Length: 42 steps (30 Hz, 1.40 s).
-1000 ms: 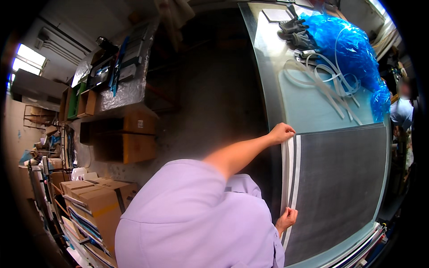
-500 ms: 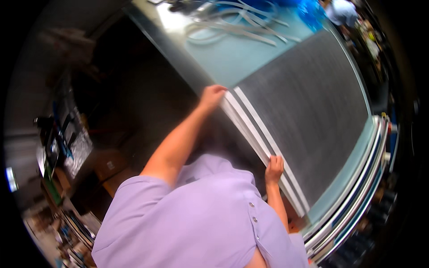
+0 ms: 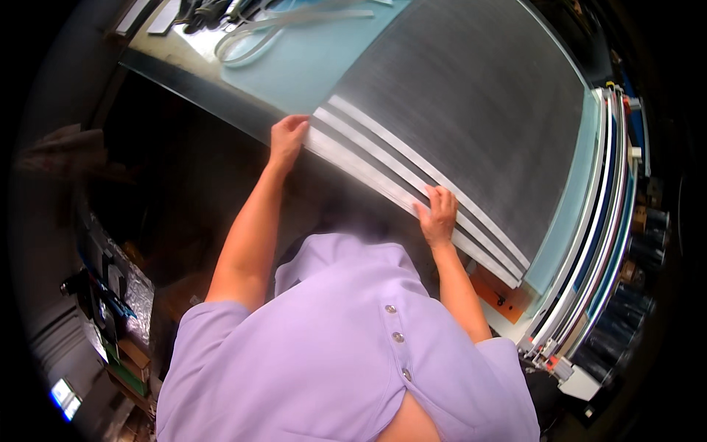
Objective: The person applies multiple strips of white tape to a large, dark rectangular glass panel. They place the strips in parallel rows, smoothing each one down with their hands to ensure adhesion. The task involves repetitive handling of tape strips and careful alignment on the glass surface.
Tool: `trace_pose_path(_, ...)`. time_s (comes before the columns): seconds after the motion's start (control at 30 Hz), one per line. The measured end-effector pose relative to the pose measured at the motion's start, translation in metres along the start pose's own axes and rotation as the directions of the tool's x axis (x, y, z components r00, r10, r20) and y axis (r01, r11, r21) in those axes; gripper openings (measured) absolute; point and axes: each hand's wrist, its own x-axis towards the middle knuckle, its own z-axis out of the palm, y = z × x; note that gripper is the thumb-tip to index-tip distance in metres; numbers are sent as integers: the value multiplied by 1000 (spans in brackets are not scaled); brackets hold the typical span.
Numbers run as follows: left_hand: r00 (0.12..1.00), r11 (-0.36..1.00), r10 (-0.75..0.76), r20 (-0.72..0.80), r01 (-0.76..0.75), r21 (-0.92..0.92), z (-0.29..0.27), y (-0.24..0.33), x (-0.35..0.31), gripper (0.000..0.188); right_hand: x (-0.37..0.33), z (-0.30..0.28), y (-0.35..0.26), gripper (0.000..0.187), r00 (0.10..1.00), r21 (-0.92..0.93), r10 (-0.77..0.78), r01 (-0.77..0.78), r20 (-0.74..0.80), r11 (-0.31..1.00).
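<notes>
Long white strips (image 3: 383,152) lie side by side along the near edge of a dark grey sheet (image 3: 471,96). My left hand (image 3: 289,140) is closed at the far-left end of the nearest strip (image 3: 361,171), thumb and fingers pinching it at the table's edge. My right hand (image 3: 440,214) is farther along, fingers bent down over the strips and thumb close to the near one. Its fingertips seem to grip or press a strip; the exact contact is partly hidden by the hand.
The sheet lies on a pale glass-like tabletop (image 3: 294,85). Loose curled strips (image 3: 250,44) and dark tools (image 3: 210,15) sit at the far left. Layered rails (image 3: 600,199) run down the right side, and an orange panel (image 3: 501,295) shows under the near right corner.
My view has swung, so the table appears shifted up and left. Another white strip now lies separately on the sheet, and my right hand has moved from the near strip's edge farther over the strips.
</notes>
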Motion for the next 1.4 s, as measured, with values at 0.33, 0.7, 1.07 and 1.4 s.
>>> trace_pose_path(0.33, 994, 991, -106, 19, 107, -74, -5, 3, 1, 21, 3, -8, -12, 19, 981, 59, -194, 194, 1, 979)
trace_pose_path(0.7, 997, 992, -75, 15, 76, -105, -3, -3, 0, 20, 3, 2, -11, 7, 950, 451, 283, -311, 130, 837)
trace_pose_path(1.07, 994, 997, -63, 90, 67, -49, 0, 8, -3, 34, 14, 2, -9, 36, 959, -143, -284, 282, 2, 949)
trace_pose_path(1.4, 994, 993, -48, 95, 57, -101, 4, 13, -5, 34, 34, 12, 18, 47, 985, -175, -172, 168, -3, 970)
